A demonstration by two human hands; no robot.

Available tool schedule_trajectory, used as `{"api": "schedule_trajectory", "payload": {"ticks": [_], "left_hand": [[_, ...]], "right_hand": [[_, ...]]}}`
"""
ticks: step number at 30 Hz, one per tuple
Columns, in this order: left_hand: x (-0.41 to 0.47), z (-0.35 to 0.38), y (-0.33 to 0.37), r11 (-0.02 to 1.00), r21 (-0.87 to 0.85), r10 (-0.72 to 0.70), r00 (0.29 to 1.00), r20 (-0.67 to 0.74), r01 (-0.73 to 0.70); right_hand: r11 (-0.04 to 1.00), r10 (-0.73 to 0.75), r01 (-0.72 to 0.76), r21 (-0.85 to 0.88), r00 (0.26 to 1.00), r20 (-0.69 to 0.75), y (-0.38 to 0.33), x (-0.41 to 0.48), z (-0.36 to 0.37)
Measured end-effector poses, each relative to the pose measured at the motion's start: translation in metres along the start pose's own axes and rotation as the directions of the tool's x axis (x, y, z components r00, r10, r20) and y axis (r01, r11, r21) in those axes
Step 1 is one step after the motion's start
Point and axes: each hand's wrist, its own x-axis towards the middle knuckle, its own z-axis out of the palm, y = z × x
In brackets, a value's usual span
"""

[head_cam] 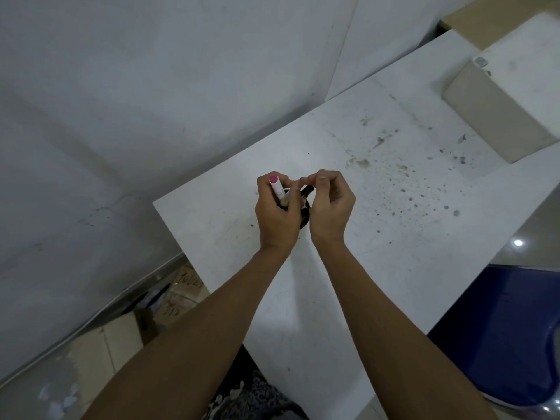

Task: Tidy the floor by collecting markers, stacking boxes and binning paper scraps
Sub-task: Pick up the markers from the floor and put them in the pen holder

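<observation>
Left hand [277, 213] clasps pink-capped marker [277, 187]; right hand [330, 207] pinches beside it.

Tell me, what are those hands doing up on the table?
A person is putting markers into a small black holder on the white table. The left hand is wrapped around the holder, with a pink-capped marker sticking up past its fingers. The right hand pinches a dark marker at the holder's top. Cardboard boxes sit on the floor beside the table.
</observation>
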Motion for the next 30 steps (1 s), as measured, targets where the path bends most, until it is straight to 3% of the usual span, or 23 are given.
{"api": "schedule_trajectory", "payload": {"ticks": [6, 10, 14, 16, 21, 26, 30], "left_hand": [[-0.030, -0.007, -0.021, 0.994, 0.069, -0.099, 0.972, 0.213, 0.086], [-0.026, -0.010, -0.014, 0.998, 0.064, -0.044, 0.968, 0.248, 0.029], [-0.019, -0.015, -0.003, 0.996, 0.065, 0.052, 0.986, 0.160, -0.063], [-0.017, -0.017, -0.003, 0.970, 0.179, 0.134, 0.976, 0.169, -0.164], [-0.021, -0.019, -0.011, 0.804, 0.493, 0.162, 0.920, 0.356, -0.333], [-0.024, -0.019, -0.004, 0.841, 0.476, 0.156, 0.957, 0.245, -0.259], [-0.026, -0.032, 0.002, 0.914, 0.370, 0.158, 0.986, 0.051, -0.166]], "right_hand": [[0.999, 0.029, -0.028, -0.045, 0.999, 0.031, 0.003, -0.007, -0.003], [0.992, 0.029, -0.025, -0.123, 0.999, 0.032, 0.003, -0.008, -0.005], [0.989, 0.020, -0.019, -0.148, 1.000, 0.011, 0.003, -0.010, -0.005], [0.987, 0.023, -0.022, -0.157, 1.000, 0.009, 0.003, -0.011, -0.004], [0.986, 0.028, -0.027, -0.162, 1.000, 0.008, 0.002, -0.015, -0.003], [0.968, -0.101, 0.089, -0.233, 0.994, -0.040, -0.009, -0.022, -0.003], [0.950, -0.203, 0.195, -0.242, 0.979, -0.008, -0.025, -0.031, -0.001]]}}
